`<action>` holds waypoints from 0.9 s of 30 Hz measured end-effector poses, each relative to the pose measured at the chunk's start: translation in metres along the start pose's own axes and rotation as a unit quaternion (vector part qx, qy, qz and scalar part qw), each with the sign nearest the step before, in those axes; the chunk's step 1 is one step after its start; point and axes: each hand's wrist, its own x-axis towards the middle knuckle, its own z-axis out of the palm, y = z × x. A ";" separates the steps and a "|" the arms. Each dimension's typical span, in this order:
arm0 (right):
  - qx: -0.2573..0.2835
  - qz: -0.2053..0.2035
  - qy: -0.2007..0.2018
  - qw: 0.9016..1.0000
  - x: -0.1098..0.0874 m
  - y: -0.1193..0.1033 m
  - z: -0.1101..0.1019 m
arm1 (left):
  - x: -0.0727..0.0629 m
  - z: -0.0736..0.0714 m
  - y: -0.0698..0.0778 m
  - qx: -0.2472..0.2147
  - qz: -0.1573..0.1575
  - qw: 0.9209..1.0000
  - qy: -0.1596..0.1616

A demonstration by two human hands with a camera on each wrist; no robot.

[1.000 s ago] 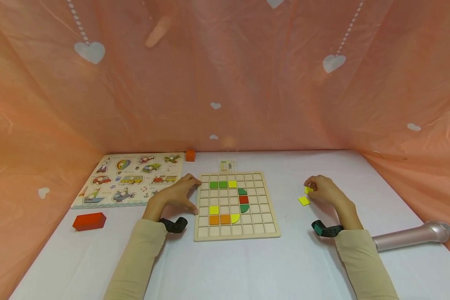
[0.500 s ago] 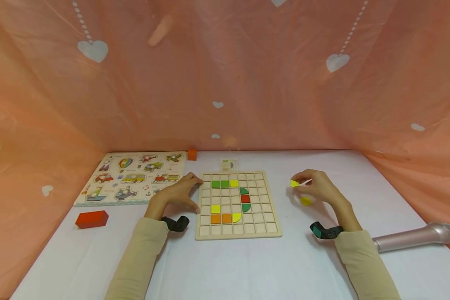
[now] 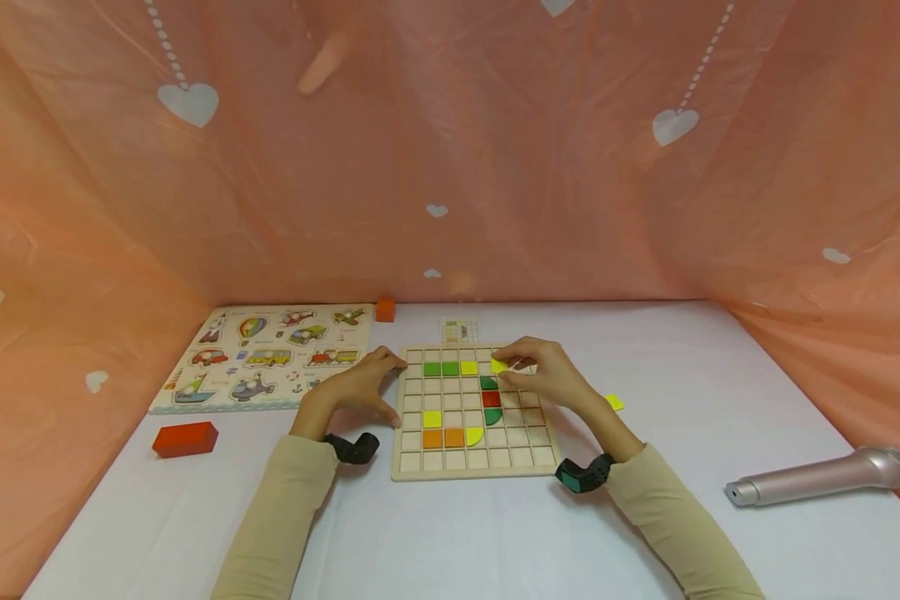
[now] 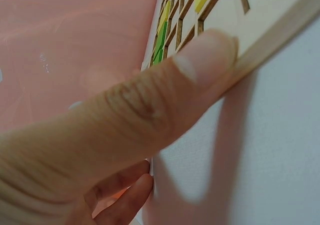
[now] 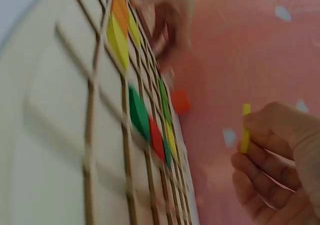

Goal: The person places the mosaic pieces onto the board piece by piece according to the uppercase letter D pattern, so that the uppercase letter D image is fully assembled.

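Above the far right part of the wooden grid board, my right hand pinches a small yellow tile between thumb and fingers. In the right wrist view the tile is edge-on, raised off the board. My left hand touches the board's left edge with fingers spread; its thumb rests on the rim. Set in the grid are green squares, yellow squares, orange squares, a red square, green rounded pieces and a yellow quarter-round piece.
Another yellow tile lies right of the board. A small pattern card is just behind it. A vehicle puzzle board, a red block and an orange block are leftward; a pinkish metallic cylinder lies far right.
My right hand has picked up a yellow tile from the table on the right and carried it left over the board. The left hand stays at the board's edge.
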 end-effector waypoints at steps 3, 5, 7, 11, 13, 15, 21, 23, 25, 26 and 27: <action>0.021 -0.013 -0.011 1.000 0.009 -0.008 0.016 | 0.000 0.001 -0.001 0.003 -0.001 1.000 0.000; 0.028 -0.019 -0.026 0.999 0.014 -0.013 0.024 | 0.000 0.001 -0.001 0.006 0.000 1.000 0.001; 0.023 -0.026 -0.043 0.998 0.018 -0.016 0.032 | 0.000 0.002 -0.002 0.007 0.000 1.000 0.001; 0.005 -0.039 -0.065 0.997 0.025 -0.019 0.047 | -0.001 0.002 -0.002 0.003 -0.002 1.000 0.000; -0.001 -0.037 -0.068 0.997 0.028 -0.019 0.054 | -0.002 0.002 -0.001 0.001 -0.004 1.000 -0.001; 0.002 -0.033 -0.070 0.997 0.029 -0.018 0.061 | -0.002 0.002 0.000 -0.001 -0.005 1.000 -0.002; -0.017 -0.026 -0.075 0.997 0.032 -0.017 0.078 | -0.002 0.000 0.001 0.006 0.001 1.000 0.001; -0.031 -0.024 -0.076 0.996 0.032 -0.016 0.082 | -0.002 0.000 0.001 0.009 0.002 1.000 0.002; -0.038 -0.028 -0.073 0.996 0.033 -0.016 0.085 | -0.002 0.000 0.000 0.009 0.002 1.000 0.001; -0.039 -0.032 -0.070 0.996 0.033 -0.015 0.086 | -0.001 0.000 0.000 0.009 0.001 1.000 0.001; -0.042 -0.033 -0.067 0.996 0.033 -0.016 0.087 | -0.001 -0.001 0.001 0.009 0.001 1.000 0.001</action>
